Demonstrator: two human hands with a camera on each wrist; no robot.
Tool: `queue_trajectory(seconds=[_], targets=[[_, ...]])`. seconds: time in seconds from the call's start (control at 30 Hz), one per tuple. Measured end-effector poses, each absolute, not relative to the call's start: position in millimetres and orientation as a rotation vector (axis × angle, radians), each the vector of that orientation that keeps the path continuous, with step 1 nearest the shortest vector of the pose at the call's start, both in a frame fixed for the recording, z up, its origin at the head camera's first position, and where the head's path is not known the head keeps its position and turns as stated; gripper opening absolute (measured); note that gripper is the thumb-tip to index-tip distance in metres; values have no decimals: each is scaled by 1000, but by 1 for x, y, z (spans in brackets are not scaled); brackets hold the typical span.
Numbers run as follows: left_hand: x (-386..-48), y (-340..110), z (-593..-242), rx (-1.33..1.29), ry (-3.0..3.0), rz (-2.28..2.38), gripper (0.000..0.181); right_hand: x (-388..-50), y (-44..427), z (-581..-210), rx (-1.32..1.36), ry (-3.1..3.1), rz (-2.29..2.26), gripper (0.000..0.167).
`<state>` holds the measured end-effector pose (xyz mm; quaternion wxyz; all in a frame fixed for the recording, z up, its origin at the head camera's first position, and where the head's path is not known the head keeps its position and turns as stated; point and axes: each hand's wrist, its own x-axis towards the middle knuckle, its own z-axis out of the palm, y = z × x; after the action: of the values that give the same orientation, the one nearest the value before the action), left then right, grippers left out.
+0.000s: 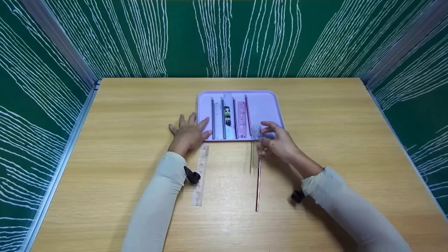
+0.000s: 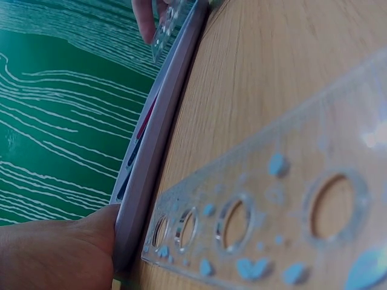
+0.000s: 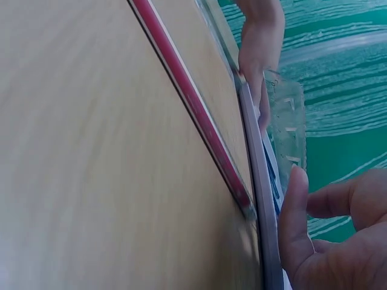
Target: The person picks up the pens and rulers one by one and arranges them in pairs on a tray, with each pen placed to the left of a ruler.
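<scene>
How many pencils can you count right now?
5. In the tray, left to right: first dark pencil, second dark pencil, third dark pencil, red pencil. On the table, by the tray's near edge: a reddish pencil. The right hand could hide another.

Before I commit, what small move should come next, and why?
Probably ease the pinched clear ruler forward and down into the tray, right of the red pencil there: the right hand holds it over the near edge, that side has bare space, and the left hand rests at the tray's left edge.
</scene>
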<state>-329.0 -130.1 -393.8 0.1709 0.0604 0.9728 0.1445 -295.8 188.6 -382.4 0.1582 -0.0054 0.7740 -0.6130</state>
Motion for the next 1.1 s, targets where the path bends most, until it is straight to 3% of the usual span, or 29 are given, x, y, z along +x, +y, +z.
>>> queue_trajectory(seconds=[1.1], targets=[[-328, -129, -393, 169, 2770, 420, 63, -349, 193, -377, 41, 2288, -1656, 72]])
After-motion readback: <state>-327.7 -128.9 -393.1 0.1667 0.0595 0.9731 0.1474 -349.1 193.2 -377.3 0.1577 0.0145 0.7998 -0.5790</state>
